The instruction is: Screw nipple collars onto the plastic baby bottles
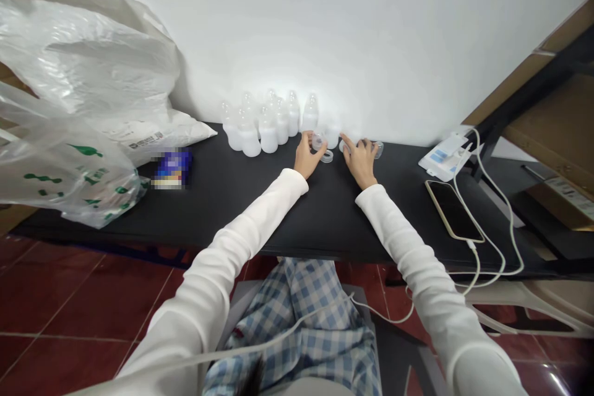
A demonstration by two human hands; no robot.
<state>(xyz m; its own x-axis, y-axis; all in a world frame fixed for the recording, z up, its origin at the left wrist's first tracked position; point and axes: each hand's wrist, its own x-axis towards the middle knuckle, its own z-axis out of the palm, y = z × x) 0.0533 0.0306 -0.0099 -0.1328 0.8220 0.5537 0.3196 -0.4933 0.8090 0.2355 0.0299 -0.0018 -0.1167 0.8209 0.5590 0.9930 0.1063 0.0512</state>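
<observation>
From afar I see the left hand [307, 156] pinching a clear cap [318, 140]; the right hand [361, 164] spreads over clear pieces [379, 150], whether gripping I cannot tell; the upright white bottle [333, 129] stands between, just beyond the fingertips, nearest the right forefinger.

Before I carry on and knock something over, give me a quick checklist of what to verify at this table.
1. Left hand has a grip on the clear cap: ok, it sits between thumb and fingers.
2. Right hand has a firm hold: cannot tell; its fingertips are at small clear parts, grip unclear.
3. Capped bottles upright: ok, they stand grouped mostly to the left of the hands.
4. Phone away from the hands: ok, it lies to the right, plugged in.
5. Lap free of cable: not ok, a white cable runs across it.
</observation>
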